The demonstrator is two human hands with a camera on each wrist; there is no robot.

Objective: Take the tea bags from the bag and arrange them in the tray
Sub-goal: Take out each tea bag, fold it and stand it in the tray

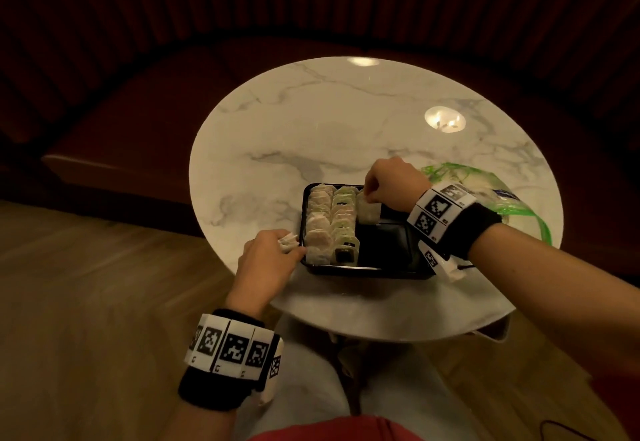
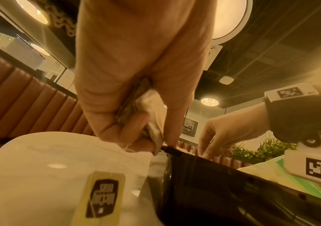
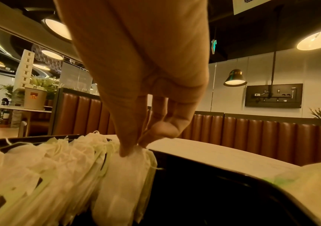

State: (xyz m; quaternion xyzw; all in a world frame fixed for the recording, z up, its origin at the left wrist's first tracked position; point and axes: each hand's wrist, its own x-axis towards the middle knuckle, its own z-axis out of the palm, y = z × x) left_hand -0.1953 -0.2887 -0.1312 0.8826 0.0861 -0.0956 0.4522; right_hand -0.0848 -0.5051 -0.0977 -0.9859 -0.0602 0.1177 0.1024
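A black tray lies on the round marble table. Two rows of pale tea bags stand in its left part. My right hand pinches the top of one tea bag at the far end of a third row, beside the second row. The right wrist view shows thumb and finger of that hand closed on this tea bag. My left hand rests at the tray's near-left corner and grips a small bunch of tea bags, also seen as tea bags from the left wrist.
The clear plastic bag with green edges lies on the table right of the tray, behind my right wrist. A yellow tea tag lies on the table left of the tray. A dark padded bench curves behind the table.
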